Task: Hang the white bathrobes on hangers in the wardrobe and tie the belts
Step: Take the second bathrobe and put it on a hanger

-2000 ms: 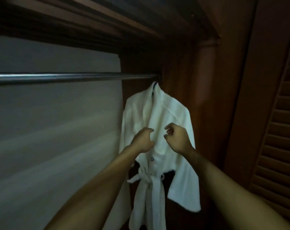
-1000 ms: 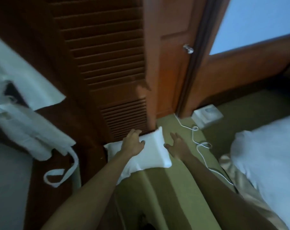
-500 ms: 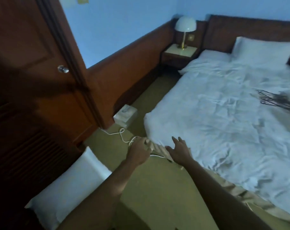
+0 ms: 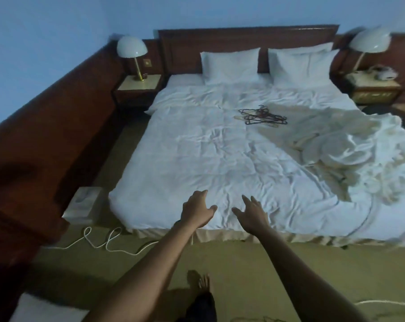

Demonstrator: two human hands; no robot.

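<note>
Both of your hands are empty with the fingers loosely spread: your left hand and right hand hover side by side over the foot edge of the wide bed with the rumpled white sheet. The crumpled heap of white cloth by the bed's right edge looks to be the remaining bathrobes, though you cannot tell how many lie in it. The tangle of dark thin hangers sits on the sheet toward the head end, right of the middle, near the heap but apart from it.

The step in hand appears to be fetching the next robe and hanger. Move round toward the right edge, draw one hanger free of the tangle so the hooks do not drag the others, then lift a single robe by its collar and shake it loose.

Mind the white cable looping across the carpet by the bed's left foot corner and the pale box beside it. Two white pillows lean at the headboard, with a domed lamp at the left bedside.
</note>
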